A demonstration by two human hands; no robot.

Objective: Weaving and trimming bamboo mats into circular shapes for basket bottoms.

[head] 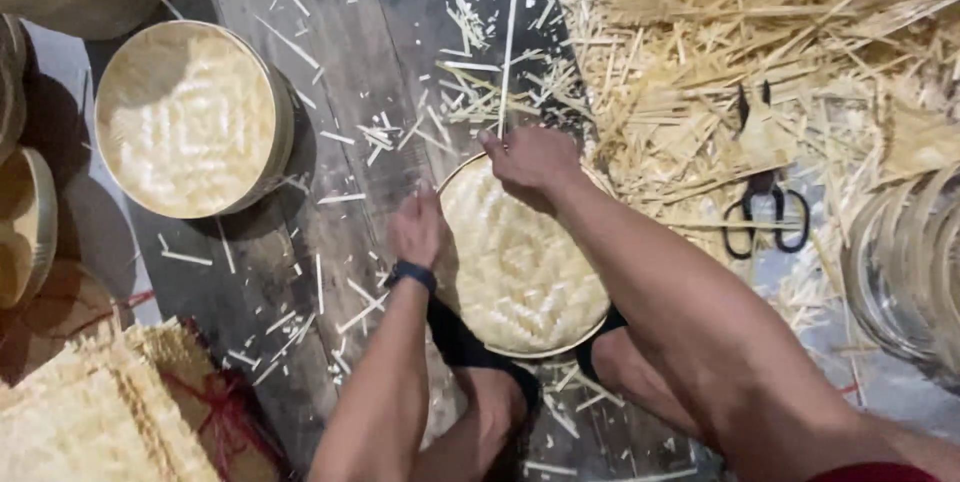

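A round woven bamboo tray (520, 267) lies on the dark floor between my feet. My left hand (417, 229) grips its left rim, and a dark band sits on that wrist. My right hand (532, 159) is at the far rim, its fingers closed on a long thin bamboo strip (511, 32) that runs straight away from me. My bare knees and lower legs frame the tray's near side.
A finished round bamboo basket (190, 122) stands at upper left, with more baskets at the left edge. Stacked woven mats (90, 412) tied with red string lie at lower left. Black scissors (765, 207) rest on a heap of bamboo offcuts (760, 52) at right. Bamboo hoops (905, 272) lean far right.
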